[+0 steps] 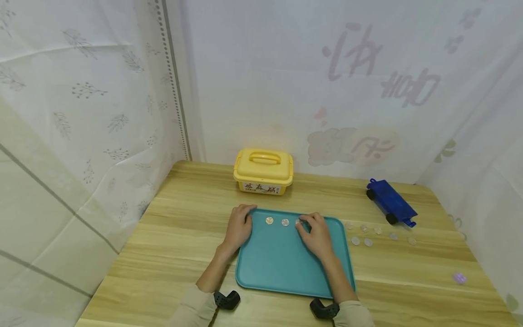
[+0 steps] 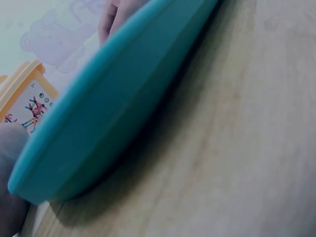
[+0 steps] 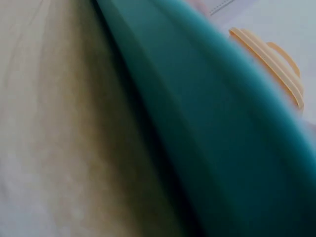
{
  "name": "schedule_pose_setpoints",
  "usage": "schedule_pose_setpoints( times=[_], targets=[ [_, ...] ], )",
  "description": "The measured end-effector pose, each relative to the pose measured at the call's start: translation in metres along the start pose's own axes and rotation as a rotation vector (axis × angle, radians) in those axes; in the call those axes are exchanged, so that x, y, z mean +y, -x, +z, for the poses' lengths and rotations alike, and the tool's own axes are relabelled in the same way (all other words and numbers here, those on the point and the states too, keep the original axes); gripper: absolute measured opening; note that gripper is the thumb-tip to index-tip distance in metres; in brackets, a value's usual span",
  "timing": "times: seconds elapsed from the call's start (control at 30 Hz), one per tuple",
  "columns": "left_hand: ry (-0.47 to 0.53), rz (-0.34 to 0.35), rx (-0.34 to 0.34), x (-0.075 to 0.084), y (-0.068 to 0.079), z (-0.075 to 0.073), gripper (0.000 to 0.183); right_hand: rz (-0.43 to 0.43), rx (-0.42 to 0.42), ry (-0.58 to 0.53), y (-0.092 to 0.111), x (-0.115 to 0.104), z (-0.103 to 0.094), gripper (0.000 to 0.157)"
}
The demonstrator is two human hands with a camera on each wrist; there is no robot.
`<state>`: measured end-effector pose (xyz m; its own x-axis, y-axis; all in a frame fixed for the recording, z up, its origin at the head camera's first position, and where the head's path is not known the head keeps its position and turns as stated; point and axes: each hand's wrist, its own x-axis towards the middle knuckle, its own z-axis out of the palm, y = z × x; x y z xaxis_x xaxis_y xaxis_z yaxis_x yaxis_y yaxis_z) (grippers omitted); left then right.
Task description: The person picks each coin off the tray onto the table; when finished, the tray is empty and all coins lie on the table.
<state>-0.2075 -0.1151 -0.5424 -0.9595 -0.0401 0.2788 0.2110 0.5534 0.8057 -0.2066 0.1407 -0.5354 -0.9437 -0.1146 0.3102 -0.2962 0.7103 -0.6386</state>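
A teal tray (image 1: 286, 268) lies on the wooden table, with a gold-coloured coin (image 1: 269, 220) and a silvery coin (image 1: 285, 222) near its far edge. To the right of these, my right hand (image 1: 318, 235) pinches another silvery coin (image 1: 298, 222) at the tray's surface, partly hidden by the fingertips. My left hand (image 1: 239, 228) grips the tray's far left corner, its fingers bent round the rim. In both wrist views the tray's side wall (image 2: 113, 108) (image 3: 197, 108) fills much of the picture, and the coins are out of sight there.
Several round coins (image 1: 355, 241) lie on the table right of the tray. Behind the tray stands a yellow lidded box (image 1: 264, 170) with a handle. A blue toy cart (image 1: 390, 202) sits at the back right. A small purple object (image 1: 459, 278) lies near the right edge.
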Motion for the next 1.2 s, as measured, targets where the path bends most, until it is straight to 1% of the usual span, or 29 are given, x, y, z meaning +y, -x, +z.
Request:
schedule_pose_setpoints(
  times=[0.1,0.3,0.4,0.53,0.7,1.0,1.1,1.2],
  targets=[
    [0.000,-0.012,-0.010,0.0013,-0.0005,-0.0002,0.034,0.011,-0.011,-0.003,-0.0004,0.0009,-0.0012,0.022],
    [0.000,-0.016,0.001,0.0019,-0.0007,-0.0019,0.034,0.038,-0.040,0.004,-0.0035,-0.0042,-0.0027,0.019],
    [-0.006,-0.015,-0.002,0.0009,-0.0001,-0.0020,0.034,0.063,-0.048,-0.008,-0.0033,-0.0056,-0.0028,0.019],
    [-0.011,-0.017,-0.009,0.0001,0.0004,-0.0011,0.034,0.087,-0.036,-0.045,-0.0016,-0.0053,-0.0031,0.019],
    [-0.005,-0.020,-0.007,0.0011,-0.0003,0.0001,0.033,0.082,-0.009,-0.095,-0.0002,-0.0035,-0.0024,0.018],
    [-0.004,-0.031,-0.017,0.0019,-0.0001,-0.0004,0.034,0.047,0.010,-0.115,0.0018,-0.0014,-0.0007,0.014],
    [-0.001,-0.042,-0.019,0.0018,0.0000,-0.0005,0.034,0.049,0.012,-0.154,0.0012,0.0004,-0.0003,0.013],
    [0.002,-0.039,-0.015,0.0019,-0.0004,-0.0004,0.034,0.065,0.023,-0.233,-0.0004,0.0016,-0.0011,0.013]
  ],
)
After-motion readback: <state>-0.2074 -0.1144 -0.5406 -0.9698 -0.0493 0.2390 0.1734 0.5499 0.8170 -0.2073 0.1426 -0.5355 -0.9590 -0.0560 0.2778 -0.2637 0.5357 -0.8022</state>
